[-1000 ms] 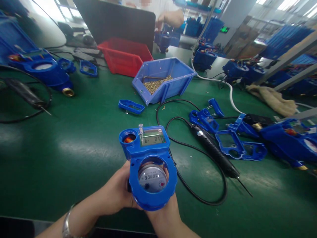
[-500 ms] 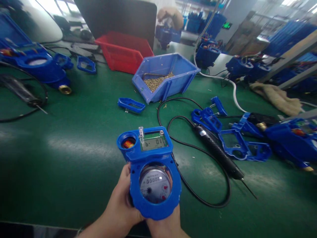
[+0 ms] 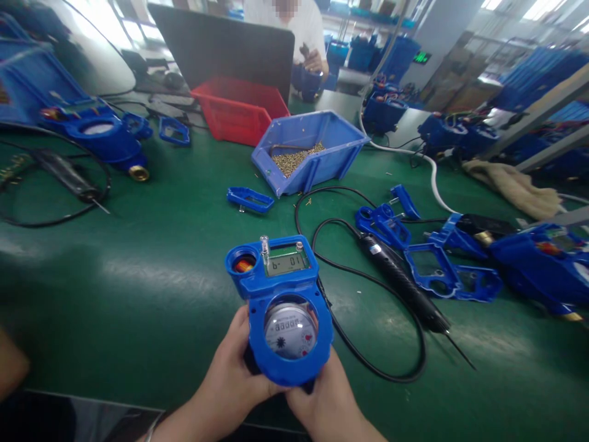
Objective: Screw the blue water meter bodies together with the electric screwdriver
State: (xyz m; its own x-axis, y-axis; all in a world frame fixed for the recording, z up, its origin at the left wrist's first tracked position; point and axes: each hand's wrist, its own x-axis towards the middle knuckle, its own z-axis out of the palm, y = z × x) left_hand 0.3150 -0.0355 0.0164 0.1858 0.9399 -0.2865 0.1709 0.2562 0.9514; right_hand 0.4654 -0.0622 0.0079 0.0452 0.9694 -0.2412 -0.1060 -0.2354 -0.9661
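Between both hands I hold a blue water meter (image 3: 291,369) over the green bench, its dial and small LCD facing up. My left hand (image 3: 232,371) is closed round its left side, fingers partly hidden beneath. On the lower right, my right hand (image 3: 324,393) grips it, with most fingers out of sight under the body. A clear peg stands beside the screen, and orange-red material shows inside the round opening at left. Right of the meter lies a black electric screwdriver (image 3: 402,282) with its cable looped. A blue frame-shaped cover (image 3: 250,200) rests beyond the meter.
A blue bin (image 3: 334,150) holds many small brass screws; a red bin (image 3: 234,113) stands behind it. Blue housing parts (image 3: 430,267) and another meter (image 3: 543,264) lie at right. A second screwdriver (image 3: 67,175) and meter (image 3: 108,135) are at left. A co-worker (image 3: 306,37) sits opposite.
The meter stays in both hands, tilted slightly and its lower end drawn a little upward in view. My right hand shows more. The co-worker opposite has come into view as the camera shifted.
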